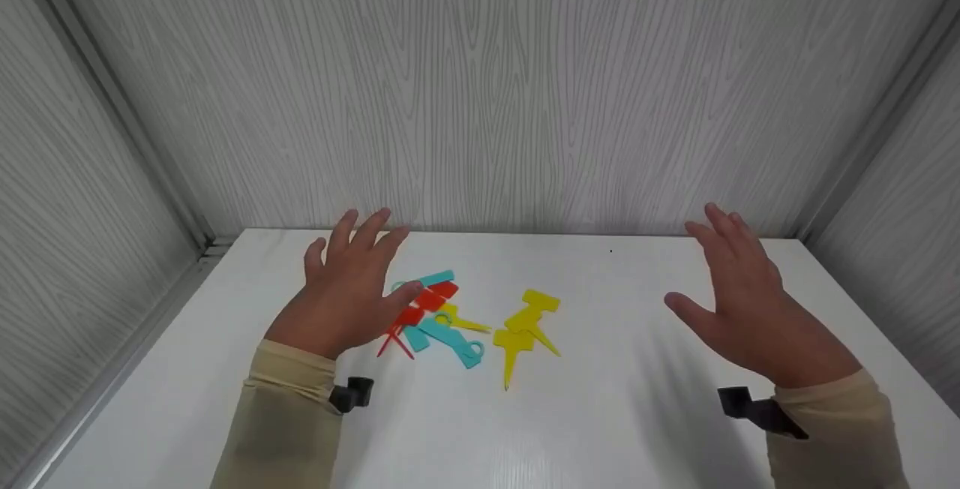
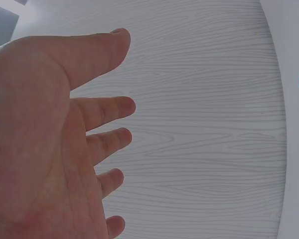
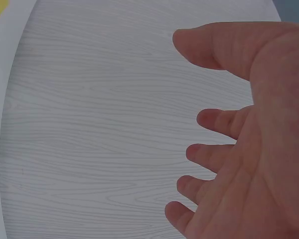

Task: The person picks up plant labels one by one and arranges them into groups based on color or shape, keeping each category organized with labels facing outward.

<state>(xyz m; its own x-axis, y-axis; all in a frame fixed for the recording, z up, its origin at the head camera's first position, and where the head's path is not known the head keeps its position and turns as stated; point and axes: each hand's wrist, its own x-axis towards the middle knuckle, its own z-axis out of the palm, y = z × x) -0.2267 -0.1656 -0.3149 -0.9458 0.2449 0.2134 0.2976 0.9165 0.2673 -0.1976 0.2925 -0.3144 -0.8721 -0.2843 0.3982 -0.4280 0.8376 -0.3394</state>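
Observation:
Several flat plastic tags lie in a loose cluster on the white table. Yellow T-shaped plant labels with pointed stems lie near the middle. To their left, red labels overlap teal tags that have a ring at one end. My left hand hovers by the left side of the pile, fingers spread, and its thumb overlaps the pile in the head view. Well right of the yellow labels, my right hand is raised with fingers extended and thumb apart. Both palms hold nothing.
A grey wood-grain panel rises behind the table's far edge, with side panels at left and right. Each sleeve carries a small black wrist mount. A tiny dark speck marks the table near the back.

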